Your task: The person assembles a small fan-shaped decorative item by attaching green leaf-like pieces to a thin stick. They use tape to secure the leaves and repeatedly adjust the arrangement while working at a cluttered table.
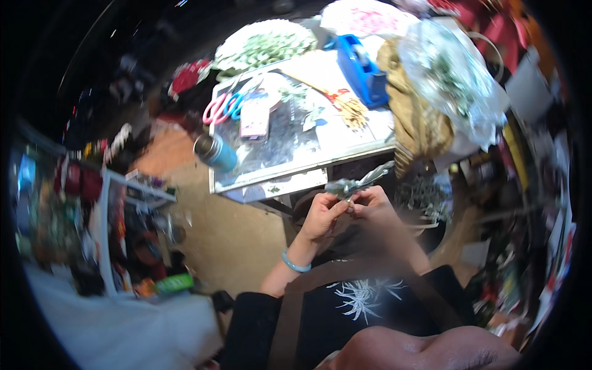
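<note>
Both my hands meet just below the table's front edge. My left hand (320, 216), with a pale blue bracelet on its wrist, pinches the near end of a small grey-green leafy sprig (361, 182). My right hand (373, 206) grips the same sprig from the right side. The sprig's tip points up and right toward the table (271, 176). Motion blur hides how the fingers lie on the stem.
On the table lie pink and blue scissors (223, 106), a phone (254, 118), a blue tape dispenser (362, 68) and a teal bottle (214, 151). A clear bag of greenery (453, 77) and a tan cloth (416, 117) sit right. Cluttered shelves (117, 203) stand left.
</note>
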### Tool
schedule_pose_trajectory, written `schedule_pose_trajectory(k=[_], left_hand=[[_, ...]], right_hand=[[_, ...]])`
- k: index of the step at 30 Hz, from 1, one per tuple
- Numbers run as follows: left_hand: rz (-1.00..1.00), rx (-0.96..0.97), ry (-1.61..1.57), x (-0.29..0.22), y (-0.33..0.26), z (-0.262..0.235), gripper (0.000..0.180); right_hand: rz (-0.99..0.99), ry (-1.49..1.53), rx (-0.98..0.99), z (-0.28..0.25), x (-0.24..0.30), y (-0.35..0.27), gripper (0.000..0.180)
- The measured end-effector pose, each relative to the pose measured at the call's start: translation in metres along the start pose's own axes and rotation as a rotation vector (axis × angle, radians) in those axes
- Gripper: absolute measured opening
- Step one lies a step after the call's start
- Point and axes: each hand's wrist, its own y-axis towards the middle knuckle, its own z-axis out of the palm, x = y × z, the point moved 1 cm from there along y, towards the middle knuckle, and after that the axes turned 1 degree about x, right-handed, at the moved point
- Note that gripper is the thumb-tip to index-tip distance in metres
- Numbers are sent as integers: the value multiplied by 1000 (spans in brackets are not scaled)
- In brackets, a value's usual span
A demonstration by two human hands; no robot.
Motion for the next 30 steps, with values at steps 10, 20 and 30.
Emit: schedule_pose_trajectory(k=[10, 20, 30], left_hand=[[202, 104, 381, -6, 18, 0, 20], [683, -671, 2044, -84, 65, -76, 63], [356, -648, 2110, -124, 133, -114, 74]], right_hand=[[68, 112, -91, -17, -20, 5, 20], [-61, -239, -51, -7, 3, 3, 12], [-65, -140, -37, -9, -1, 9, 11]])
